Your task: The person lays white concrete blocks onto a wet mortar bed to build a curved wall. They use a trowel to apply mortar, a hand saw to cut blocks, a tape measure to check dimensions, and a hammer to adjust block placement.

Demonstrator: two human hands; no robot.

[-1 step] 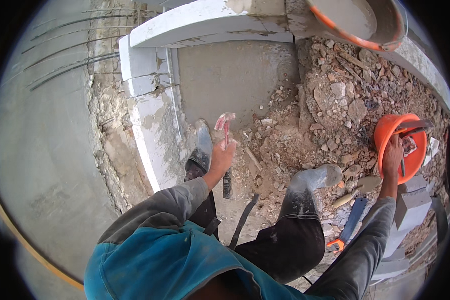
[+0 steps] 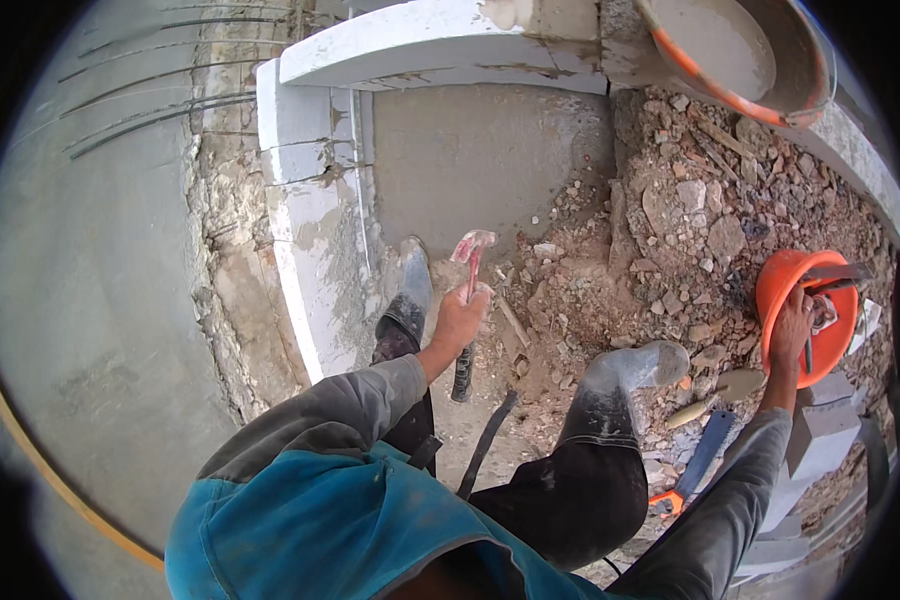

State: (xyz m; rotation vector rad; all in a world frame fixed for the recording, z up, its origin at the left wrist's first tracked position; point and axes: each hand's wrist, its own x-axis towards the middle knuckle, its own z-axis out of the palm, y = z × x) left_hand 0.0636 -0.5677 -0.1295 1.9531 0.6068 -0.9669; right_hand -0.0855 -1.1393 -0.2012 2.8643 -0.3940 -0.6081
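My left hand (image 2: 457,322) is wrapped round a hammer (image 2: 473,246). Its red, dusty head points away from me, and the black grip sticks out below my fist. On the right, my right hand (image 2: 790,328) reaches into an orange bucket (image 2: 768,290). The fingers are curled in among tools, and what they grip is partly hidden. A flat dark blade (image 2: 836,272) lies across the bucket's rim, and a thin dark rod shows beside my hand. Below the bucket, a trowel (image 2: 738,384) and a handsaw (image 2: 708,452) with an orange handle lie on the rubble.
Pale block walls (image 2: 300,220) edge a patch of wet mortar (image 2: 490,150) ahead. Broken rubble (image 2: 685,240) covers the ground at right. A large mortar tub (image 2: 715,85) stands at the far right. Grey blocks (image 2: 823,435) are stacked below the bucket. Steel bars (image 2: 160,68) jut out at far left.
The view has shifted slightly, so the surroundings sit a little lower and farther right. My left hand keeps the hammer; my right hand stays in the bucket.
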